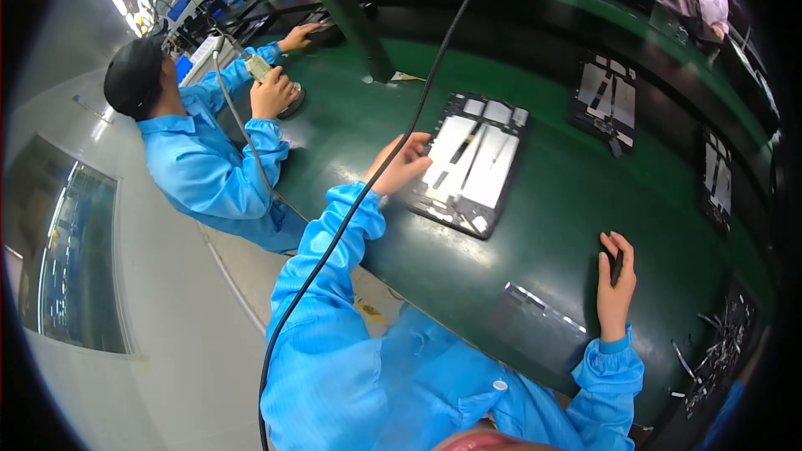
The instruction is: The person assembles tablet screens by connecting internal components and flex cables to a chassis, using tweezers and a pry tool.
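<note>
An opened tablet [469,163] lies on the green worktable, its silver-white battery panels and dark circuit parts facing up. At its left edge is my left hand [399,167], thumb and fingers curled around the side of the frame. Over the table to the right, my right hand [616,292] is raised with a slim black tool [616,268] between thumb and fingers; most of the tool is hidden, so its kind is unclear. Next to that hand lies a clear plastic sheet [535,317] with a shiny strip along its far edge.
A black cable [434,58] hangs across the view, in front of my left arm. More opened tablets [607,100] rest at the right. Dark and silvery strip scraps [723,351] are heaped at the lower right. A co-worker [200,142] in blue sits left, near a green post [342,12].
</note>
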A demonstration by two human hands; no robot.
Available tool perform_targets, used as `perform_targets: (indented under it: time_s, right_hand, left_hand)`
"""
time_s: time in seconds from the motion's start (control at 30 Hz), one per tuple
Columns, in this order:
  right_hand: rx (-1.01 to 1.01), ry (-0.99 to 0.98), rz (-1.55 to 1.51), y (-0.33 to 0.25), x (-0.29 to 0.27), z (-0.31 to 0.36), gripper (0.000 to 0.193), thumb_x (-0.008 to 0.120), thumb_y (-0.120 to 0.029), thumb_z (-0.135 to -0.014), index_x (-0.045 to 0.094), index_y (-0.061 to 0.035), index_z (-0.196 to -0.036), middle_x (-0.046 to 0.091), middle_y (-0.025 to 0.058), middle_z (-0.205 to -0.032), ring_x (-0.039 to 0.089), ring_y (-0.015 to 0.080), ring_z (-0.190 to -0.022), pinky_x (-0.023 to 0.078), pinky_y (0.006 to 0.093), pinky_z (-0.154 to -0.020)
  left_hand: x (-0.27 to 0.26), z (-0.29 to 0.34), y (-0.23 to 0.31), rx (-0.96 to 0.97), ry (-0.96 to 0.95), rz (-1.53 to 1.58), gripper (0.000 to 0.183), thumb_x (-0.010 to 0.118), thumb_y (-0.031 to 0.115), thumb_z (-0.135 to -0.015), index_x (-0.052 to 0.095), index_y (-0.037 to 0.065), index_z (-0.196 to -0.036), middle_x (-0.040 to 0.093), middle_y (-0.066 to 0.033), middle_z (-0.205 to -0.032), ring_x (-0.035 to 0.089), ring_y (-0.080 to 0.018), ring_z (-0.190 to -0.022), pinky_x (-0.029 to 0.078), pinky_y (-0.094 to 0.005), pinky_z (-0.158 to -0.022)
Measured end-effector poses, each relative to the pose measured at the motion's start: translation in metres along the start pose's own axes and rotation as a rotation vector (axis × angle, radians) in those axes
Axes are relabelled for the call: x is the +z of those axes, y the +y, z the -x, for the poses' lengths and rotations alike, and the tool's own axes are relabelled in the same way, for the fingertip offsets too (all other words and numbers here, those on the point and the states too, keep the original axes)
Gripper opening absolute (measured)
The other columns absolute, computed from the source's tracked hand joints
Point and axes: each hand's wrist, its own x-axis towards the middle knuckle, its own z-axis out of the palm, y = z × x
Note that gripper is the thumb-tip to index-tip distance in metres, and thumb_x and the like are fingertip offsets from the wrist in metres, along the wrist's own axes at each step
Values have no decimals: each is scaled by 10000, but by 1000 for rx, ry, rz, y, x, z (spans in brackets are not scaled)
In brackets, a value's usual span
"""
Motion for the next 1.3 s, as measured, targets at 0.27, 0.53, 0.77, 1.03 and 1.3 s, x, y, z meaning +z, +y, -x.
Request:
perform_targets:
  time_s: [0.27, 0.53, 0.77, 1.03, 1.3]
  right_hand:
    - [29, 107, -109, 9, 4, 9, 501, 557, 38, -960, 430, -48, -1437, 593, 151, -1417, 558, 263, -1312, 365, 362, -1137]
    - [75, 198, -407, 47, -28, 11, 527, 522, 24, -1003, 344, -31, -1496, 427, 200, -1542, 431, 258, -1424, 399, 327, -1113]
    - [62, -43, -232, 7, -55, 63, 1072, 807, 109, -603, 298, -42, -1534, 357, 189, -1595, 312, 323, -1507, 275, 405, -1217]
    - [120, 7, -204, 15, -61, 71, 973, 718, 173, -638, 325, -5, -1509, 398, 207, -1565, 360, 313, -1481, 248, 388, -1236]
    - [133, -23, -184, 40, -92, 74, 906, 686, 194, -662, 360, -18, -1480, 425, 195, -1542, 372, 318, -1475, 260, 391, -1225]
  left_hand:
    - [120, -14, 69, 207, -169, 167, 525, 779, 187, -824, 598, 12, -1284, 628, -100, -1003, 642, -167, -799, 546, -313, -733]
    - [176, -2, 130, 341, -282, 131, 674, 793, 298, -852, 496, -6, -1376, 595, -126, -1102, 616, -198, -893, 526, -335, -821]
    - [136, 28, 131, 439, -654, -50, 1068, 839, 453, -787, 284, -56, -1544, 504, -173, -1302, 614, -264, -1028, 526, -362, -880]
    - [160, 38, 142, 527, -534, -166, 1020, 838, 388, -773, 307, -55, -1523, 492, -178, -1292, 628, -341, -1041, 534, -411, -886]
    - [187, 56, 146, 536, -463, -162, 921, 783, 344, -846, 301, -37, -1533, 481, -191, -1336, 630, -377, -1028, 545, -431, -855]
